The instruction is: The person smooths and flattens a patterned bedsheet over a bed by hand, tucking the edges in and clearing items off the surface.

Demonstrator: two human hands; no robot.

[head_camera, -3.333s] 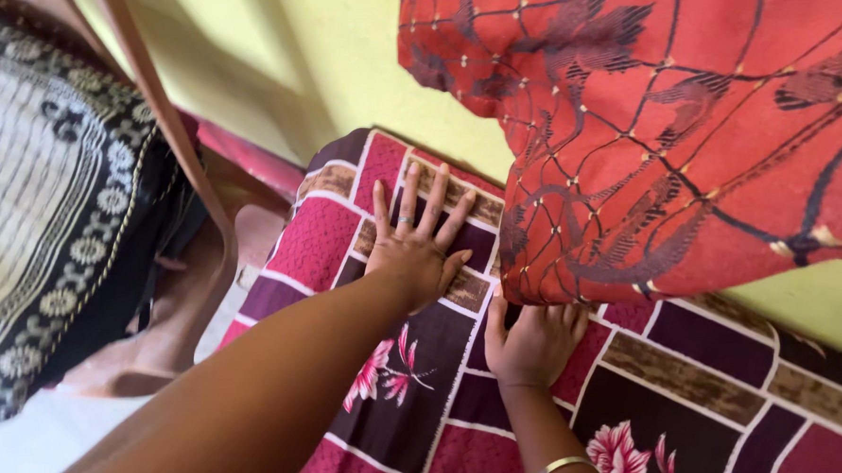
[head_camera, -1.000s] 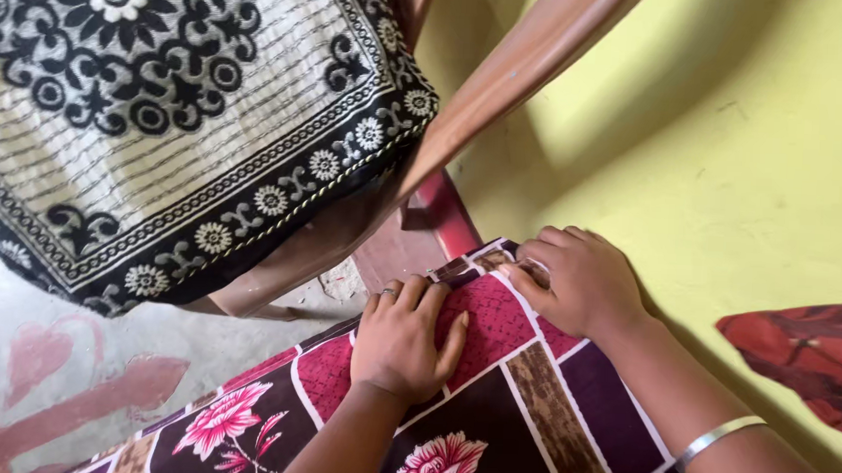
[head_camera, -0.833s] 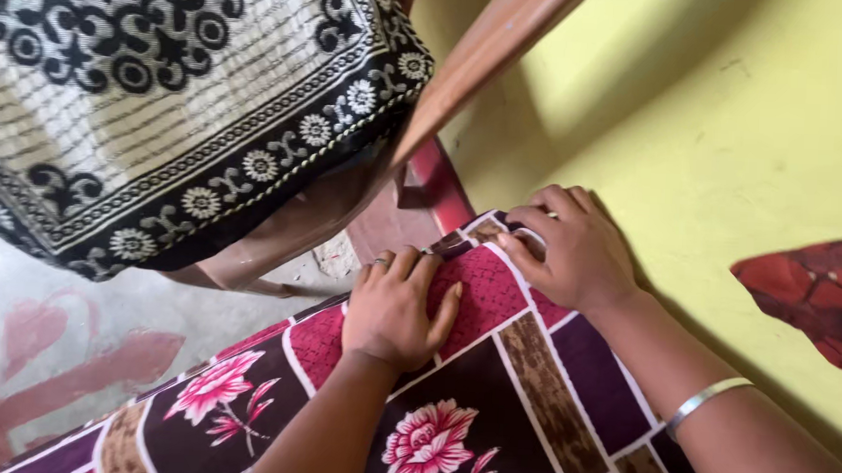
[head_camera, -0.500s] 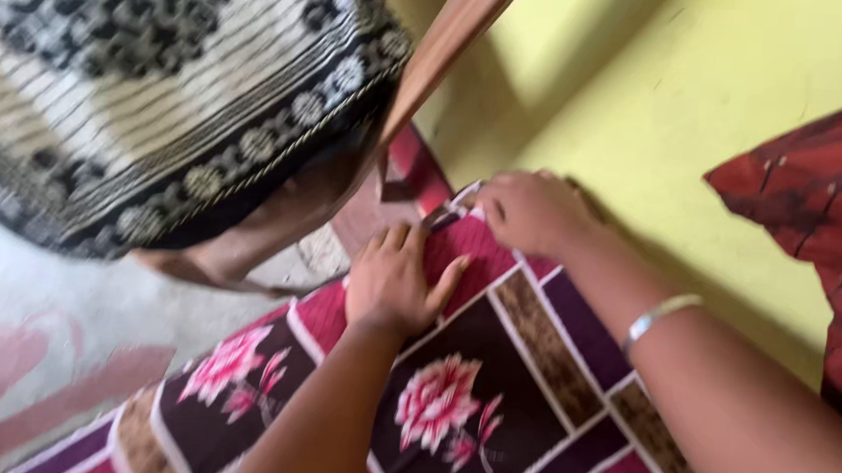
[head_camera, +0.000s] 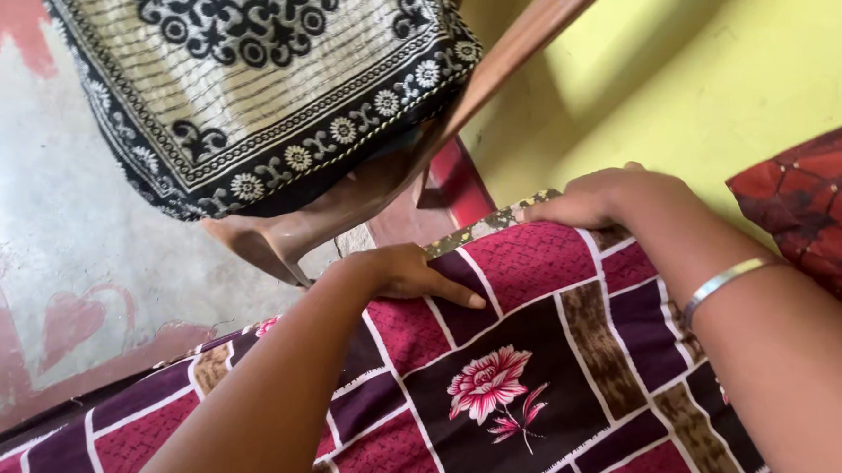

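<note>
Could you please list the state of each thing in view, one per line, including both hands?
Bedsheet: spread flat, its corner being tucked by the wall.
Left hand: curled over the sheet's edge, thumb flat on top.
Right hand: gripping the sheet's corner.
Bangle: worn on the right wrist.
Chair: upright, draped with a patterned cloth.
Red pillow: leaning on the yellow wall.

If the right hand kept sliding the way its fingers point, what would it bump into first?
The right hand points past the bedsheet corner; beyond that, probably the brown chair leg, though depth is unclear.
</note>
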